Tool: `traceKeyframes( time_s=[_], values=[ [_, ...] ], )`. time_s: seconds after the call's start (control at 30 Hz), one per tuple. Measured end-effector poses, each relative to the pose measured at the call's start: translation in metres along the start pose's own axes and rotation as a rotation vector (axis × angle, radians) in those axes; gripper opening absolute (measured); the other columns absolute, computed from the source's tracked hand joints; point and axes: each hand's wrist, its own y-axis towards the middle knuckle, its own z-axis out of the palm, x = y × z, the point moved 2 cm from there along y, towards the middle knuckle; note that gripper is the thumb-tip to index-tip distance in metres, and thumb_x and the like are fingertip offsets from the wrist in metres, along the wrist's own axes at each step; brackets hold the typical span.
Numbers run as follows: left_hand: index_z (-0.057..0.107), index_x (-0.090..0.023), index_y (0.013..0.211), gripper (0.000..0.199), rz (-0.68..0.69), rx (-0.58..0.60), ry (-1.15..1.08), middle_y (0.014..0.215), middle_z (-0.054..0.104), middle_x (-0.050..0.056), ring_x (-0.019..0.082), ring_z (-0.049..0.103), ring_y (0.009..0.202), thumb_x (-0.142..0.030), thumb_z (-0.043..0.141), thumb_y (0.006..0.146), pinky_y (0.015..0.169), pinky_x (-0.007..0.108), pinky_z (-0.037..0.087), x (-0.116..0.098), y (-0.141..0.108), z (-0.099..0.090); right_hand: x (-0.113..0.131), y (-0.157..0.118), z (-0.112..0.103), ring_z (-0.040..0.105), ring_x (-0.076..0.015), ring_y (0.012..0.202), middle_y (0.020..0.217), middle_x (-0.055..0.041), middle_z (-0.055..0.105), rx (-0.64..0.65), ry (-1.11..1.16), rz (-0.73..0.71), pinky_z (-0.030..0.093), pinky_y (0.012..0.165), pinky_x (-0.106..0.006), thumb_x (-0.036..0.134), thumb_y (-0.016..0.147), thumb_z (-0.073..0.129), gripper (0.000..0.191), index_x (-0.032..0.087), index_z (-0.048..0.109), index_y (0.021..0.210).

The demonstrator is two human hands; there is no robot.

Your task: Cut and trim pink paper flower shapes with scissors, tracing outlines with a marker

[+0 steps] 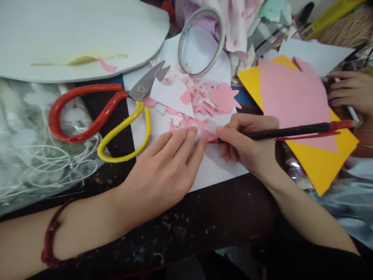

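My left hand (167, 169) lies with fingers stretched out, its fingertips pressing a pink paper piece (201, 125) onto a white sheet (218, 171). In my right hand (250, 146) a black pen (291, 131) with a red tip is gripped, the tip touching or just above the right edge of that pink paper. My left fingers partly cover the piece. Just beyond lie a pink rounded cutout with a pointed end (223, 98), a white paper offcut (171, 95) and small pink scraps. Scissors (136, 93) with one red and one yellow handle rest to the left.
A tape roll (181, 50) stands behind the scraps. Pink paper (294, 93) lies over yellow sheets (320, 171) at right, near another person's hand (351, 91). A white board (72, 31) and a clear plastic bag (52, 155) occupy the left. The dark table (186, 217) has specks.
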Motion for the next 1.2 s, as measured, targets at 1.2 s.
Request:
traceKeyframes(
  time_s=[1.2],
  values=[
    [0.062, -0.001, 0.127, 0.040, 0.002, 0.012, -0.018, 0.129, 0.066, 0.023, 0.033, 0.063, 0.115, -0.016, 0.058, 0.091, 0.093, 0.044, 0.057, -0.0005, -0.0014, 0.0000, 0.0013, -0.0032, -0.0011, 0.046, -0.0083, 0.034, 0.046, 0.0029, 0.058, 0.031, 0.002, 0.002, 0.030, 0.033, -0.027, 0.020, 0.085, 0.072, 0.036, 0.021, 0.055, 0.053]
  ],
)
